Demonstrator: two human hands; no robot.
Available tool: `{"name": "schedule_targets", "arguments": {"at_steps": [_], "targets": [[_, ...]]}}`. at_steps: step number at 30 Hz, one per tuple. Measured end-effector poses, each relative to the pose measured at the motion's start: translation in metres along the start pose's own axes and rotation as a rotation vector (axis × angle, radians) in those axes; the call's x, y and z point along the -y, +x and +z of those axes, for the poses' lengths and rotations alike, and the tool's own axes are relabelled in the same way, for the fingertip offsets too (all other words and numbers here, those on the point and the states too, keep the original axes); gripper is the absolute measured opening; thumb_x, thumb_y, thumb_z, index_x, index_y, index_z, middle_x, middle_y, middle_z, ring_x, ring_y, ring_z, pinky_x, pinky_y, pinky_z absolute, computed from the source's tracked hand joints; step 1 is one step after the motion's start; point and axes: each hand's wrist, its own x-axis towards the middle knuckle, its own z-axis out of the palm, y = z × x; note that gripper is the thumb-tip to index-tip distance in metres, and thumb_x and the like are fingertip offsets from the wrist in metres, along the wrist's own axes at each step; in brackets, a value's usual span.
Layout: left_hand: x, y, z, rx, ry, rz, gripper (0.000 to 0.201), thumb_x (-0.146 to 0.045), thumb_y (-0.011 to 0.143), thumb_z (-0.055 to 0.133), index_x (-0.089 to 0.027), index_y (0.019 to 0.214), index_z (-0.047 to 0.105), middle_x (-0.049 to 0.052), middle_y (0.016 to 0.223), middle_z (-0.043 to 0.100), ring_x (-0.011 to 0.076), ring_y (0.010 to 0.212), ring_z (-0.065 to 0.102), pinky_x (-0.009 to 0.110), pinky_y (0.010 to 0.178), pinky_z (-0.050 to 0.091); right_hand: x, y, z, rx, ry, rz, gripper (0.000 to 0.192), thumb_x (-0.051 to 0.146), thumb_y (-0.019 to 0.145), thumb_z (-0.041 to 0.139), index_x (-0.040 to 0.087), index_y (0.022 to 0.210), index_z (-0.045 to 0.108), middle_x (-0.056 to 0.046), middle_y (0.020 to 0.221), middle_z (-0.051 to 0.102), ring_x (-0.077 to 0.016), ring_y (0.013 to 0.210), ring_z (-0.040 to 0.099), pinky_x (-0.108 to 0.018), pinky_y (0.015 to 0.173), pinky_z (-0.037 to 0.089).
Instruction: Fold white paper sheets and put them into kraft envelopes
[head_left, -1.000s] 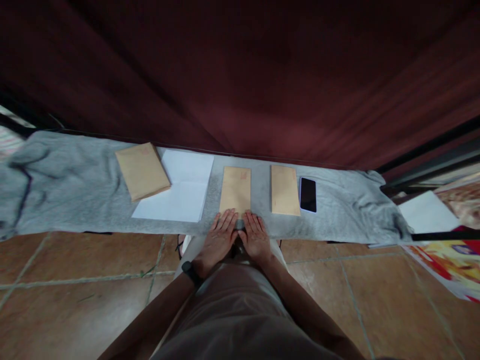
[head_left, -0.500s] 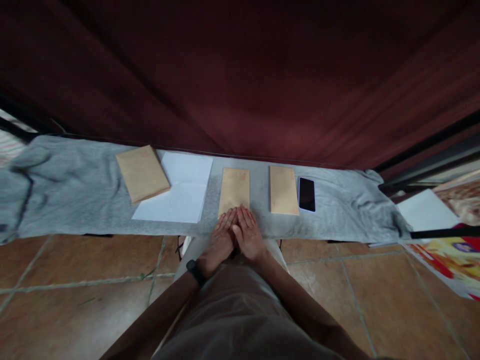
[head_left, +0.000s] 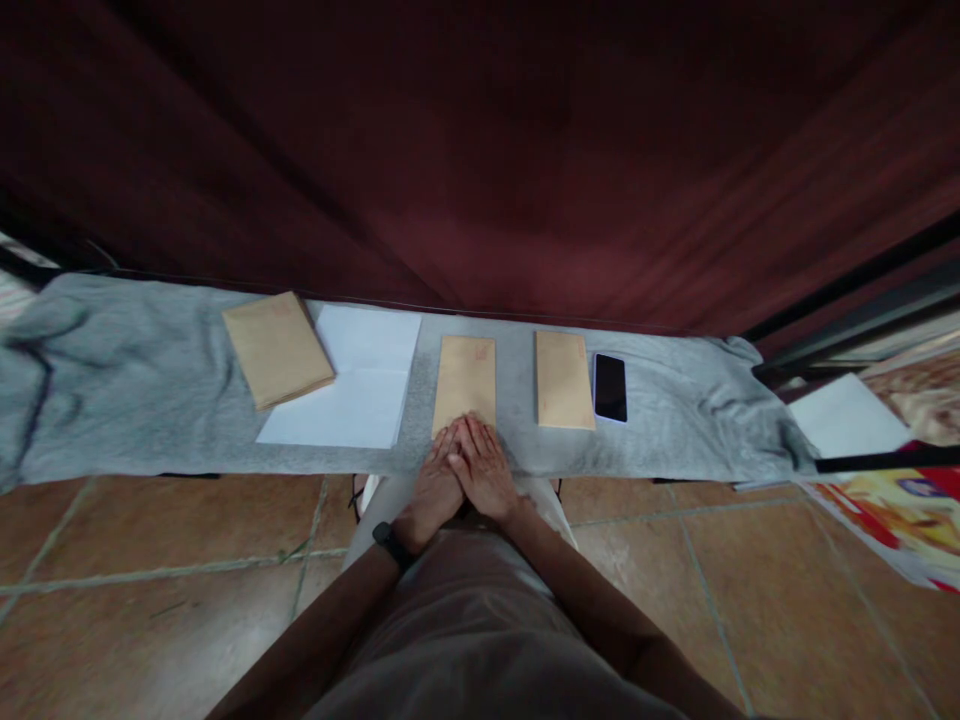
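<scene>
My left hand and my right hand lie flat and side by side, fingers overlapping, on the near end of a brown envelope that rests on a grey cloth. Neither hand grips anything. A dark band sits on my left wrist. A second brown envelope lies just to the right, and a black phone lies beside it. To the left, a white sheet of paper is spread out, with a stack of brown envelopes partly on its corner.
A dark red curtain hangs behind the cloth. Brown floor tiles show below. At the right are a white sheet, a dark bar and a colourful printed sheet.
My hands have slid together from slightly apart until their fingers overlap on the envelope's near end. The view has shifted a little.
</scene>
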Motion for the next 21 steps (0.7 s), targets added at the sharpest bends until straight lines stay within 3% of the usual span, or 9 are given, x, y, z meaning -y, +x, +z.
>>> {"name": "schedule_targets", "arguments": {"at_steps": [6,13,21], "targets": [[0.001,-0.001,-0.001,0.039,0.057,-0.03,0.063,-0.019,0.1,0.035,-0.001,0.16,0.028,0.02,0.168,0.03,0.0252,0.158,0.023,0.044,0.13,0.024,-0.003,-0.001,0.002,0.008,-0.032,-0.018,0.062,0.04,0.11,0.032,0.009,0.163,0.028,-0.014,0.168,0.031,-0.0198,0.159,0.023,-0.043,0.13,0.024],[0.004,-0.002,0.004,0.062,0.052,-0.051,0.066,-0.015,0.098,0.032,-0.004,0.163,0.023,0.018,0.167,0.034,0.0229,0.158,0.026,0.043,0.13,0.023,-0.005,-0.003,-0.004,0.023,-0.064,-0.018,0.061,0.04,0.11,0.033,0.012,0.163,0.028,-0.011,0.169,0.031,-0.0206,0.158,0.025,-0.043,0.129,0.025],[0.005,-0.005,-0.006,-0.004,0.039,-0.06,0.075,-0.013,0.095,0.034,-0.008,0.166,0.01,0.017,0.168,0.03,0.0252,0.156,0.03,0.046,0.129,0.025,-0.011,-0.009,0.002,-0.007,-0.092,-0.044,0.061,0.042,0.109,0.037,0.013,0.163,0.03,-0.011,0.166,0.036,-0.0213,0.157,0.029,-0.044,0.13,0.025]]}}
